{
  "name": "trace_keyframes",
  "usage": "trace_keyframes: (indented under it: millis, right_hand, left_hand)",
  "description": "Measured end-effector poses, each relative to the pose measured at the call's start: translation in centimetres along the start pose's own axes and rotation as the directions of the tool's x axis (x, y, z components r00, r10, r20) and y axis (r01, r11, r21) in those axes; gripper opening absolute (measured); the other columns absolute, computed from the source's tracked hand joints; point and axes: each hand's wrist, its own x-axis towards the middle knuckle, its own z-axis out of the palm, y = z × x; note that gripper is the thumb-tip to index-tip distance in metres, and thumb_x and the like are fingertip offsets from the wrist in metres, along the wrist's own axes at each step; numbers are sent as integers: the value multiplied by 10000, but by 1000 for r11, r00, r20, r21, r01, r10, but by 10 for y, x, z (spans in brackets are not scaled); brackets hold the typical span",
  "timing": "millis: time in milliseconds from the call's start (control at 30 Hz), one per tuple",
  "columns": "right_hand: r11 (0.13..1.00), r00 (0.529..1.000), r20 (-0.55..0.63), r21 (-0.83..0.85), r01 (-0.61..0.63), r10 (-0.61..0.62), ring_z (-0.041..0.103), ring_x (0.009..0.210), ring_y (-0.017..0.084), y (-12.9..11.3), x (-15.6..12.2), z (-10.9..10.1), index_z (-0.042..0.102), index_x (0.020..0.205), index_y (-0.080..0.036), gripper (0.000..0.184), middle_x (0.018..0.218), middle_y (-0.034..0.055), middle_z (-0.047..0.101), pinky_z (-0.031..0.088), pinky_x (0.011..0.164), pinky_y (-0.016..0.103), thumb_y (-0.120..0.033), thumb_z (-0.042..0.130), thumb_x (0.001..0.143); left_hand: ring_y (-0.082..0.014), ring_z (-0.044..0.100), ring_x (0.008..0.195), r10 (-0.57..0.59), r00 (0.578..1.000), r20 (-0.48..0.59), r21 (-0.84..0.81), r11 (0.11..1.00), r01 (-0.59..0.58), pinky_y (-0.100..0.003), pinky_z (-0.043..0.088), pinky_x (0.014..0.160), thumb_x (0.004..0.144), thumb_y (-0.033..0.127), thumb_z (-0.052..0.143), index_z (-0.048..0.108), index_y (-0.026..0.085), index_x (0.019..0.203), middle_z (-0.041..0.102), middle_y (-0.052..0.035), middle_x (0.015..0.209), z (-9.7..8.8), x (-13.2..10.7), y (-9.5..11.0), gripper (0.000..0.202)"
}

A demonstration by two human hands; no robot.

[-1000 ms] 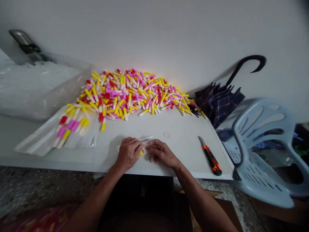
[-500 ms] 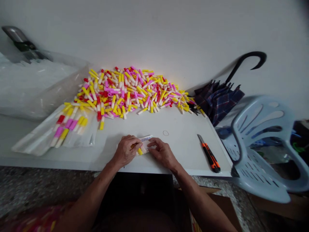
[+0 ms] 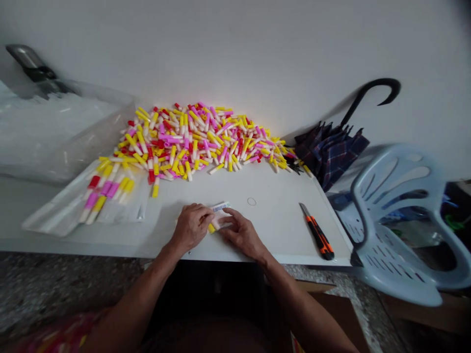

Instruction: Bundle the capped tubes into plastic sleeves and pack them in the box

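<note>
Near the front edge of the table, my left hand [image 3: 192,226] is closed round one end of a small printed plastic bag [image 3: 221,206]. Between my hands shows a yellow-ended small tube [image 3: 211,228], in or against that bag; which of these I cannot tell. My right hand [image 3: 241,234] pinches the bag's other end with bent fingers. Beyond my hands spreads a big heap of small tubes [image 3: 198,142], white with yellow, pink or red ends. To the left, several more tubes lie on clear plastic bags [image 3: 55,208].
A large clear sack [image 3: 62,132] of whitish pieces stands at the left. On the right lies an orange and black utility knife [image 3: 317,233], blade out. A rubber band [image 3: 251,201] rests mid-table. A folded umbrella [image 3: 331,147] and a light blue chair [image 3: 390,196] are beyond the right edge.
My right hand has moved slightly left, closer to my left hand. The printed bag has shifted a little left with it, and less of the yellow tube end shows.
</note>
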Motion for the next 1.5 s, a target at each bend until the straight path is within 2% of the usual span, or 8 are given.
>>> trace_keyframes:
  millis: [567, 767, 967, 1133, 1200, 1233, 1333, 1500]
  right_hand:
    - [1000, 998, 53, -1, -30, 30, 623, 527, 74, 2, -1, 11, 403, 1608, -324, 777, 1356, 120, 697, 500, 472, 231, -359, 746, 912]
    - [1000, 987, -161, -5, 12, -13, 625, 506, 91, 14, 1, 13, 492, 1528, -286, 717, 1125, 73, 765, 487, 466, 229, -319, 768, 867]
    - [998, 998, 38, -34, -53, 54, 640, 514, 84, 1, 3, 5, 476, 1571, -315, 731, 1170, 69, 753, 473, 449, 208, -296, 735, 887]
    - [991, 957, 256, -5, -136, 133, 690, 573, 121, -6, 13, -23, 472, 1578, -296, 743, 1230, 111, 740, 515, 487, 237, -399, 755, 899]
    - [993, 982, 157, -80, -91, 103, 677, 563, 141, -11, 36, -46, 598, 1455, -206, 638, 1005, 88, 772, 529, 507, 253, -449, 756, 887]
    - [988, 999, -18, -149, -29, 26, 647, 540, 135, -14, 53, -60, 656, 1359, -162, 555, 849, 58, 749, 527, 519, 249, -470, 724, 903]
    - [918, 855, -488, -396, -40, -173, 675, 623, 158, -24, 116, -102, 650, 1295, -148, 468, 907, 66, 725, 545, 539, 260, -440, 601, 933]
    - [862, 834, -504, -501, -72, -223, 692, 850, 218, -32, 198, -129, 717, 1081, -146, 309, 998, 102, 737, 583, 796, 356, -258, 699, 793]
  left_hand:
    - [-233, 617, 856, -35, 999, -11, 95, 995, 36, -389, 387, 829, 987, 239, 571, 683, 221, 833, 694, -18, 811, 11, -4, 8, 192]
    - [-229, 613, 889, -63, 993, -96, -1, 998, 63, -386, 415, 867, 1015, 287, 563, 681, 221, 866, 711, -29, 859, 12, -7, 2, 201]
    - [-235, 589, 880, -18, 998, -53, 62, 998, 22, -401, 397, 849, 1028, 279, 541, 679, 223, 881, 699, -36, 858, 15, -8, 1, 209]
    - [-233, 595, 872, -39, 998, -49, 46, 998, 41, -403, 396, 845, 1024, 282, 551, 675, 221, 866, 696, -27, 843, 13, -8, -1, 210]
    - [-227, 605, 873, -47, 997, -54, 28, 998, 49, -399, 399, 848, 1027, 303, 556, 679, 225, 866, 700, -20, 845, 12, -8, -1, 218]
    - [-224, 609, 873, -50, 997, -57, 22, 998, 51, -398, 401, 852, 1027, 312, 557, 682, 227, 867, 703, -18, 849, 12, -9, -2, 220]
    - [-222, 616, 879, -61, 996, -64, 29, 998, 63, -400, 404, 857, 1029, 323, 550, 683, 230, 867, 710, -19, 859, 13, -10, -2, 229]
    - [-227, 625, 888, -54, 995, -85, 29, 998, 57, -401, 422, 853, 1039, 325, 529, 671, 234, 874, 718, -36, 875, 13, -11, -1, 236]
